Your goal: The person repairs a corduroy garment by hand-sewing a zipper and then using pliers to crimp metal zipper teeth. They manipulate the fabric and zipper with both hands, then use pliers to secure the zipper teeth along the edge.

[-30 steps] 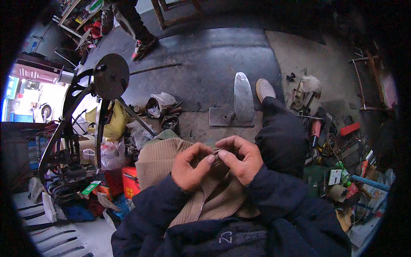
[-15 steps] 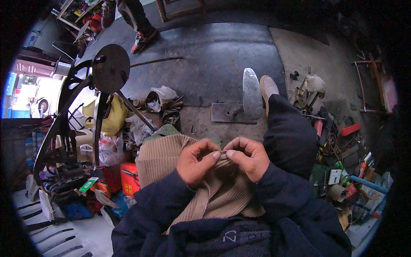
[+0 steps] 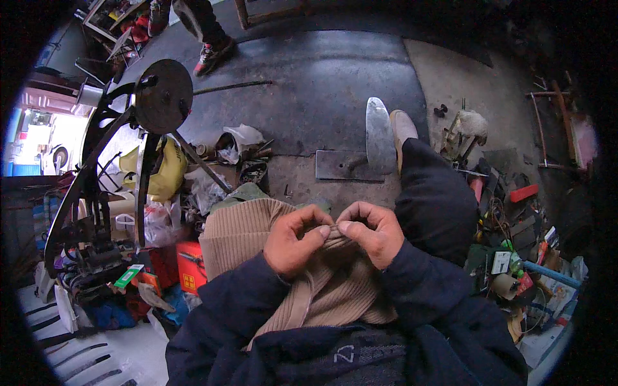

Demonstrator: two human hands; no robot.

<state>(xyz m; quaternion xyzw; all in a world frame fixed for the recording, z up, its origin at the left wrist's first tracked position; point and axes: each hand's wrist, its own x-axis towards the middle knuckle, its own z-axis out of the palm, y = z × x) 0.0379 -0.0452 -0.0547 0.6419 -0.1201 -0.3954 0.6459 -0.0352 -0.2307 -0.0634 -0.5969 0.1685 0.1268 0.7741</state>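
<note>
A tan ribbed knit garment (image 3: 241,225) lies bunched across my lap, with a seam running down its middle. My left hand (image 3: 293,241) pinches a gathered edge of the knit between thumb and forefinger. Close beside it, my right hand (image 3: 374,235) pinches the same edge, so the two thumbs almost meet. Whether a needle or thread is between the fingertips is too small to tell. Beneath the garment, some green cloth (image 3: 250,192) shows at its far side.
To the left stands a black iron machine with a round disc (image 3: 163,96), among bags and a red box (image 3: 192,267). Ahead on the floor is a metal shoe last (image 3: 380,135) on a plate. Tools and scraps pile up at right. Another person's shoe (image 3: 214,56) is far off.
The view has shifted slightly. Both hands keep their pinch on the knit, with only a tiny movement of the fingers.
</note>
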